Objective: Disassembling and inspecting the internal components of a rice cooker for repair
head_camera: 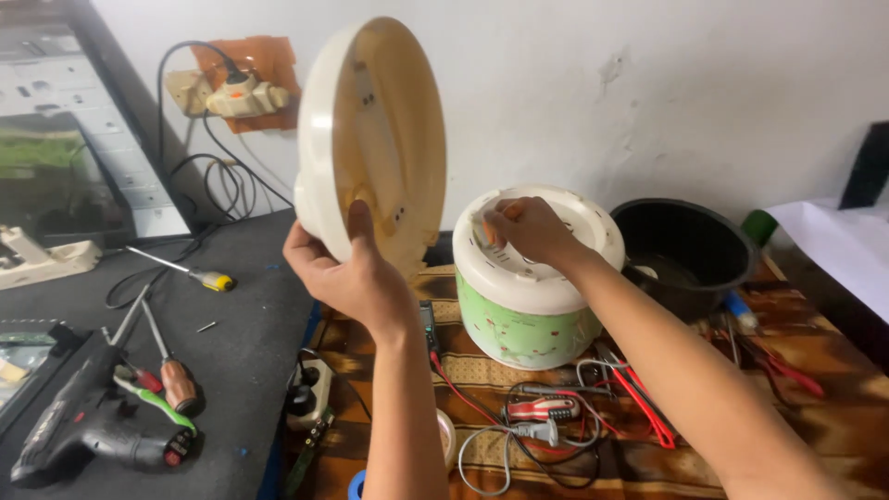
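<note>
Your left hand [347,278] holds a round cream plastic base panel [370,139] upright at about 11 o'clock from the cooker, fingers clamped on its lower rim with the thumb pressed on its yellowed inner face. Your right hand [523,230] rests on top of the upturned green and white rice cooker body [528,310], which stands on the brown patterned cloth [833,407] over the tabletop; its fingers are curled together against the white plastic, and you cannot tell whether they pinch anything. At 3 o'clock from the cooker sits a black inner pot [690,250]. At 9 o'clock, on the dark mat, lie a yellow-handled screwdriver [190,271] and a black cordless drill [88,426].
</note>
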